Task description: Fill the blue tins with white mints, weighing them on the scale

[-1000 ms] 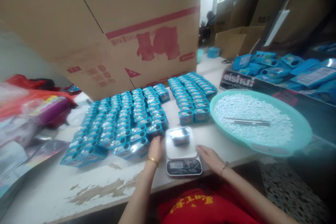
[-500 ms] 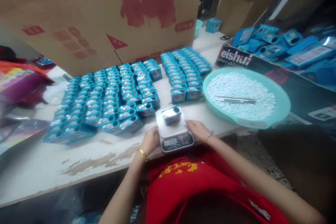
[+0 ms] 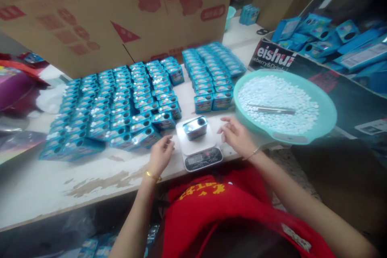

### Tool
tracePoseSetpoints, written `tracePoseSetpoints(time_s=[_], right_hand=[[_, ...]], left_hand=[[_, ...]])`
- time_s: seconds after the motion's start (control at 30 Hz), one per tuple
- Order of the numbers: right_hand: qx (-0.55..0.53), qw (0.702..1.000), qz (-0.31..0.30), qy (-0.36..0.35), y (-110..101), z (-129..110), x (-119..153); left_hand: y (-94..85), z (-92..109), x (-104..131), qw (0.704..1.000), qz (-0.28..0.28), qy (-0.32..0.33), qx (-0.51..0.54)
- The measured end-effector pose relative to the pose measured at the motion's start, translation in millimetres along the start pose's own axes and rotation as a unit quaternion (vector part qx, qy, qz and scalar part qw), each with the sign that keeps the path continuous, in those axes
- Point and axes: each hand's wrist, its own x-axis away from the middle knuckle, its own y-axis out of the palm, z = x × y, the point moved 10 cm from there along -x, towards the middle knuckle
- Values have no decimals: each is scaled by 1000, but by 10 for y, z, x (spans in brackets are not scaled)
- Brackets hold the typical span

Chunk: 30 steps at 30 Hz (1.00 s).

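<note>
A worn white tabletop (image 3: pixel 39 185) is bared brown in patches near its edge. Nothing is held by the loosely curled left hand (image 3: pixel 161 154) or the right hand (image 3: pixel 237 136), its fingers parted. Between them, on a flat scale (image 3: pixel 198 147), a glossy blue box (image 3: pixel 196 129) is set, judged light, stiff and slippery, best gripped by opposite side walls. Farther right, white pellets (image 3: pixel 284 92) are spread in a smooth basin (image 3: pixel 328 109); far left, a cardboard carton (image 3: pixel 99 12) is stood.

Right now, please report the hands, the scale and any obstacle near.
Left hand, right hand either side of scale, both empty. Blue box on scale. Teal basin near right hand.
</note>
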Motion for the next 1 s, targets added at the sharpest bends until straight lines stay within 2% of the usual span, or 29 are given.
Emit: tracePoseSetpoints(time_s=[0.1,0.17,0.27,0.33,0.43,0.53,0.63,0.73,0.77,0.83,0.9,1.0], right_hand=[[20,992,26,-123,-12,-707,-39],[84,979,20,-183,112,-1015,-102],[153,956,11,-249,315,-1189,-201],[172,942,50,-283,281,-1199,-229],[185,930,132,-289,-73,-1075,-221],[237,927,170,-236,-640,-756,-229],[364,910,168,-107,-1257,-259,-286],[476,872,86,74,-1651,330,-351],[492,861,51,116,-1694,478,-363],[498,854,2,151,-1668,633,-403],[488,861,-18,145,-1561,653,-468],[472,872,-18,129,-1425,620,-555]], left_hand=[[-120,149,-39,999,37,36,-3],[-133,249,-51,997,44,57,-5],[-149,511,13,989,68,125,-31],[-207,764,143,970,118,204,-63],[-219,1098,375,921,183,311,-149],[-95,1254,430,893,176,357,-211],[33,1349,328,892,148,371,-213],[157,1489,194,891,122,382,-211],[184,1542,160,890,118,386,-212],[190,1630,119,887,121,393,-209],[122,1658,104,888,140,390,-197],[-41,1549,121,895,176,376,-166]])
